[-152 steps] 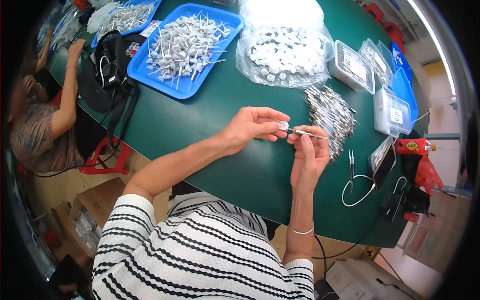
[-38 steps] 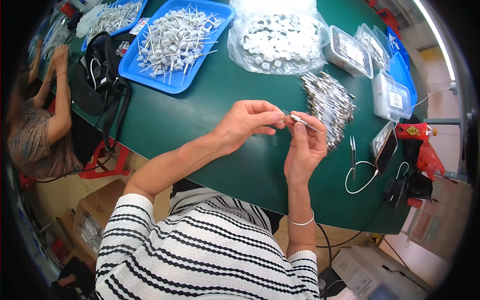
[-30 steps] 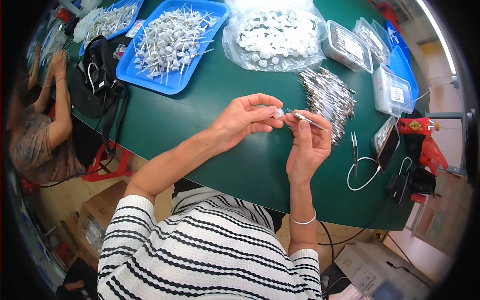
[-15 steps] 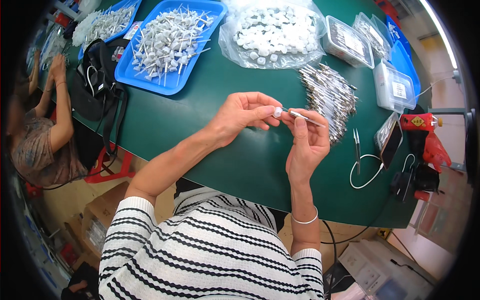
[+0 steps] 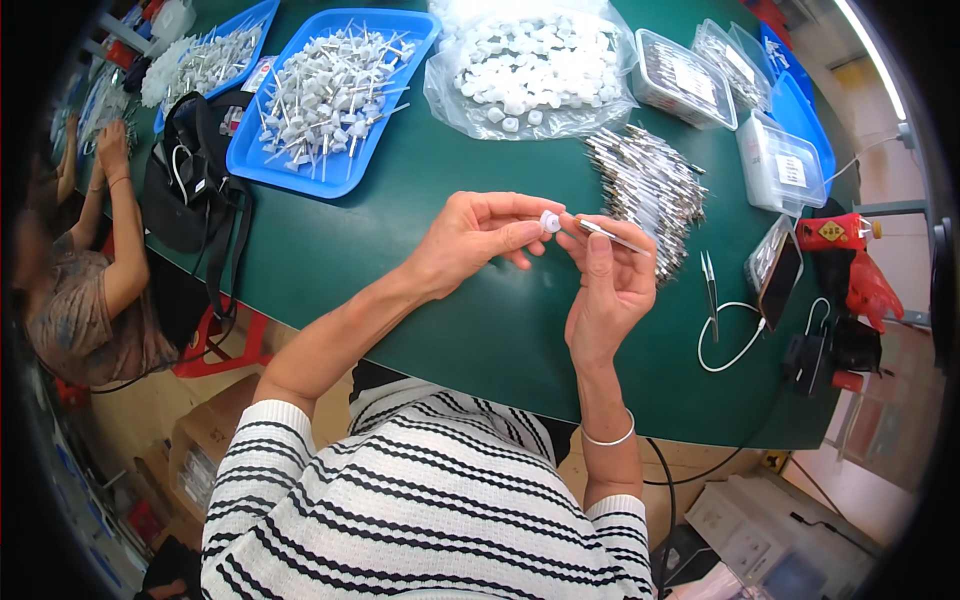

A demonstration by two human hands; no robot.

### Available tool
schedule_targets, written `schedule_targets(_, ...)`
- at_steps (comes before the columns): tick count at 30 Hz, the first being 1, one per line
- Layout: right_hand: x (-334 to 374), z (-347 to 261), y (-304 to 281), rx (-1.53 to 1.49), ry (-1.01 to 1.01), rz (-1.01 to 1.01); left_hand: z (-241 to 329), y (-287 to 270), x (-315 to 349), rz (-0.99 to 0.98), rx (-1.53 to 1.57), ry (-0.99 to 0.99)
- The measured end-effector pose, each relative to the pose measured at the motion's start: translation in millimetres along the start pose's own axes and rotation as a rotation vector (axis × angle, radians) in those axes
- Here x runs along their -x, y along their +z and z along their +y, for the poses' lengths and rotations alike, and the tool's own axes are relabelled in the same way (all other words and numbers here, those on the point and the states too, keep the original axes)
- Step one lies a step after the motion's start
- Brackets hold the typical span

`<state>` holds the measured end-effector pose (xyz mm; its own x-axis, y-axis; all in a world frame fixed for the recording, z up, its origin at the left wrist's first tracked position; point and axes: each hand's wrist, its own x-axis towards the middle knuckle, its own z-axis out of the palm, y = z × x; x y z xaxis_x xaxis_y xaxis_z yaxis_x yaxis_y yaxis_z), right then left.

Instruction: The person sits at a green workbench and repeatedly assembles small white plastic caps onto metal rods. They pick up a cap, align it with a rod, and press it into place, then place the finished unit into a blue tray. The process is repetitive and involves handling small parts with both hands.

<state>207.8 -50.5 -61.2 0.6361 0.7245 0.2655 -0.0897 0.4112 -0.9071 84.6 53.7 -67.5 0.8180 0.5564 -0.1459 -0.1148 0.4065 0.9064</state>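
Above the green table, my left hand [image 5: 470, 240] pinches a small white plastic cap [image 5: 550, 222] between thumb and fingertips. Close beside it on the right, my right hand [image 5: 610, 285] is closed on a thin metal rod [image 5: 612, 238], which slants across its fingers. The fingertips of both hands nearly meet. Just beyond my right hand lies a pile of similar metal rods [image 5: 650, 190]. A clear plastic bag [image 5: 450, 100] full of white caps lies farther off, and to its left a blue tray [image 5: 345, 178] holds rods fitted with white caps.
Tweezers [image 5: 711, 285], a phone [image 5: 780, 285] with a white cable, and clear plastic boxes [image 5: 785, 170] lie on the right. A black bag [image 5: 185, 200] rests at the left table edge, near another person's arm [image 5: 122, 230]. A red bottle [image 5: 835, 232] stands at far right.
The white cap has turned in my left fingers, its round face now showing more. The metal rod's tip has drawn slightly apart from it. The whole view has shifted a little.
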Motion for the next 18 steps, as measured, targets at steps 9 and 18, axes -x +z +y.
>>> schedule_targets(9,-0.8,0.1,-0.2,0.013,-0.016,-0.023,-3.4,-2.6,-4.4,0.011,0.314,-0.104)
schedule_targets(18,-2.2,-3.4,-3.7,0.109,-0.007,-0.077,-9.4,-2.2,-6.9,0.010,0.438,-0.222)
